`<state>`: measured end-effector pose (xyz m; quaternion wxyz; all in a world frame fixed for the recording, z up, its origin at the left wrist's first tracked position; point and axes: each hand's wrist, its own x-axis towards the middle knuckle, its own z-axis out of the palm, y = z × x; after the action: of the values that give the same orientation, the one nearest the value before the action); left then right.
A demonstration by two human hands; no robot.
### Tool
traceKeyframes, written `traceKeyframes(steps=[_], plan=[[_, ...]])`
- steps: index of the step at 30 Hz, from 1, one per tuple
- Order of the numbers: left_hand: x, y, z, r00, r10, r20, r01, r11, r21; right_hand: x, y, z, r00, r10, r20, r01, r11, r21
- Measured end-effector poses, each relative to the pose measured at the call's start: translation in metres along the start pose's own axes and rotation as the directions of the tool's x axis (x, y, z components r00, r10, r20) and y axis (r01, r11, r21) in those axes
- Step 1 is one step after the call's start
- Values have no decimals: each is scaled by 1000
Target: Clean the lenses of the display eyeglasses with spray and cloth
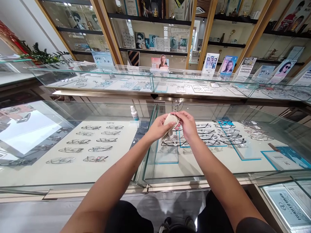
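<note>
Above the glass display counter, my two hands meet close together. My left hand (158, 128) is closed on a beige cleaning cloth (169, 120), thumb pressed over its face. My right hand (189, 125) pinches a thin dark-rimmed pair of eyeglasses (177, 121), whose rim shows at the cloth's edge. Much of the frame is hidden by cloth and fingers. Just beyond my fingertips a round, thin-rimmed lens (178, 104) shows; whether it belongs to the held pair I cannot tell. A small white spray bottle (134, 113) stands on the counter left of my hands.
Under the counter glass (148, 161) lie rows of eyeglasses, left (85, 141) and right (218, 134). A second glass showcase (121, 84) runs behind, with upright advertising cards (210, 63) on top. Shelves (150, 21) line the back wall. A framed certificate (288, 207) lies at lower right.
</note>
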<state>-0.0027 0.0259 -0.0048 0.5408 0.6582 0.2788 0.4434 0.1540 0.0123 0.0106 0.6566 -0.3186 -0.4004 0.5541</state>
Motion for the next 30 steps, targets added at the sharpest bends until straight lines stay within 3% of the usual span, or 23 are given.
traceKeyframes(steps=[6, 9, 13, 19, 23, 26, 28, 30], plan=[[-4, 7, 13, 979, 5, -204, -11, 999, -32, -5, 6, 2, 989, -33, 144, 35, 999, -14], [-4, 7, 15, 956, 2, -294, -8, 1000, -20, -5, 8, 3, 988, -32, 150, 39, 998, -45], [0, -1, 13, 953, -58, -297, 37, 997, -75, -3, 7, 2, 994, -59, 90, 66, 995, -68], [12, -20, -3, 941, -58, -334, 1, 986, -168, 12, -5, -14, 973, -177, -146, 159, 979, -127], [18, -25, -17, 903, -201, -379, 80, 947, -311, 16, -7, -23, 957, -260, -127, 230, 950, -214], [20, -24, -28, 894, -372, -248, 263, 886, -381, 11, -9, -24, 902, -431, 36, 399, 799, -450], [19, -20, -36, 894, -433, -113, 370, 857, -360, 5, -11, -24, 809, -544, 224, 551, 567, -612], [16, -16, -46, 889, -457, 8, 438, 847, -303, -3, -11, -22, 702, -578, 417, 659, 304, -687]])
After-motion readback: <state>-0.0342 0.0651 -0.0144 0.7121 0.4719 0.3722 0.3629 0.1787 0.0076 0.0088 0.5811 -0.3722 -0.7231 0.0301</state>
